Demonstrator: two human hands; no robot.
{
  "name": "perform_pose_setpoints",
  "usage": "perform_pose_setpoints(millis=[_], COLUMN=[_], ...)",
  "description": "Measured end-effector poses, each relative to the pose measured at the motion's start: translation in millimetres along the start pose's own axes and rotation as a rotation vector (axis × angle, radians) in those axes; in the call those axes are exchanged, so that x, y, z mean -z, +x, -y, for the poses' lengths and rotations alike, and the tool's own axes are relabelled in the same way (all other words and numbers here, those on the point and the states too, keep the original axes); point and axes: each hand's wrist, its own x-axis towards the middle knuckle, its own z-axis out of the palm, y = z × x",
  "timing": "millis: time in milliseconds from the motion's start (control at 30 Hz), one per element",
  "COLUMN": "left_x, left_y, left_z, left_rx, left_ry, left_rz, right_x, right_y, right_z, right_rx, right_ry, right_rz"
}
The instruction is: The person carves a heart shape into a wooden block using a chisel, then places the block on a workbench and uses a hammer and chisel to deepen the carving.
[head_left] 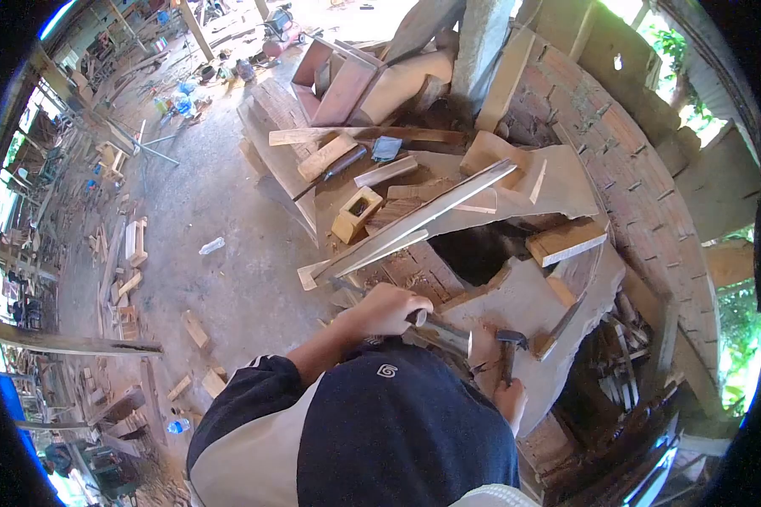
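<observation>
Near the bench edge, right in front of my body, my left hand (pixel 389 311) is closed around a round-ended handle (pixel 417 318). A narrow, pale strip (pixel 450 335) runs from beside that fist toward the right. My right hand (pixel 509 399) grips the wooden handle of a hammer (pixel 508 359), its dark metal head pointing away from me. Just left of the hammer head is a light brown wood piece (pixel 484 348). Both hands are low over a worn wooden slab bench (pixel 528 296), with a dark hollow (pixel 478 253) beyond them.
A long wood strip (pixel 414 221) lies slanted across the bench. Around it are a block with a square hole (pixel 357 213), a blue-grey cloth (pixel 386 149) and a thick offcut (pixel 566 242). A brick wall (pixel 609 135) rises on the right. Offcuts and a bottle (pixel 177 426) litter the floor.
</observation>
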Motion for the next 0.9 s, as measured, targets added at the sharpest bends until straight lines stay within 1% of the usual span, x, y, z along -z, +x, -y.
perform_pose_setpoints(millis=[67,100,133,167,200,267,300,367,400,467,500,567,600,633,700,733,767,833,867,900], left_x=[-5.5,-7.1,-2.9,-1.1,0.2,5.1,4.3,0.8,-0.2,0.4,3.7,13.2,16.2,15.1,13.6,6.6,1.9,-5.5,-15.7,-14.2], left_y=[2.6,5.4,8.1,10.9,13.7,18.2,19.8,22.0,22.0,22.4,20.8,14.0,9.9,6.2,0.5,-1.3,-3.6,-7.7,-8.3,-8.8], left_z=[-2.3,-3.2,-10.3,-14.8,-18.3,-24.7,-24.3,-21.6,-20.0,-16.2,-13.8,-8.6,-9.1,-8.6,-7.6,-4.1,-2.5,-1.6,5.1,3.8], left_rx=[-0.040,-0.077,-0.066,-0.073,-0.100,-0.127,-0.132,-0.091,-0.094,-0.135,-0.138,0.042,0.058,0.060,0.058,0.023,0.027,0.085,0.052,0.054], left_ry=[-0.025,-0.053,-0.072,-0.071,-0.083,-0.107,-0.107,-0.146,-0.147,-0.325,-0.327,-0.477,-0.451,-0.458,-0.389,-0.401,-0.399,-0.337,-0.355,-0.355], left_rz=[0.023,0.049,0.117,0.121,0.157,0.237,0.240,0.142,0.144,-0.281,-0.279,-0.244,-0.246,-0.242,-0.128,-0.139,-0.141,-0.002,0.013,0.013], right_x=[12.3,21.1,31.6,42.9,57.1,78.0,74.8,59.5,46.5,16.9,12.7,4.9,-33.0,-56.0,-79.1,-71.2,-68.4,-61.8,-53.1,-55.4], right_y=[-10.7,-20.2,-31.3,-40.1,-45.3,-51.0,-49.4,-36.6,-27.7,-7.3,-1.6,11.1,45.5,62.0,80.9,68.4,61.7,51.7,48.9,48.4], right_z=[12.2,23.8,39.5,53.8,68.3,89.9,90.3,91.2,88.8,83.9,87.3,92.9,74.2,72.8,75.0,89.0,101.9,123.9,132.5,141.5], right_rx=[0.462,0.459,0.506,0.549,0.545,0.723,0.720,0.567,0.564,0.575,0.573,0.298,0.376,0.368,0.275,0.224,0.225,0.180,0.128,0.128], right_ry=[0.420,0.423,0.619,0.813,0.817,0.632,0.634,0.470,0.471,0.790,0.791,1.122,1.115,1.112,1.278,1.381,1.381,1.431,1.355,1.356], right_rz=[-0.147,-0.151,0.021,0.195,0.189,0.460,0.456,0.350,0.347,0.086,0.084,0.206,0.212,0.212,0.323,0.391,0.395,0.354,0.401,0.402])
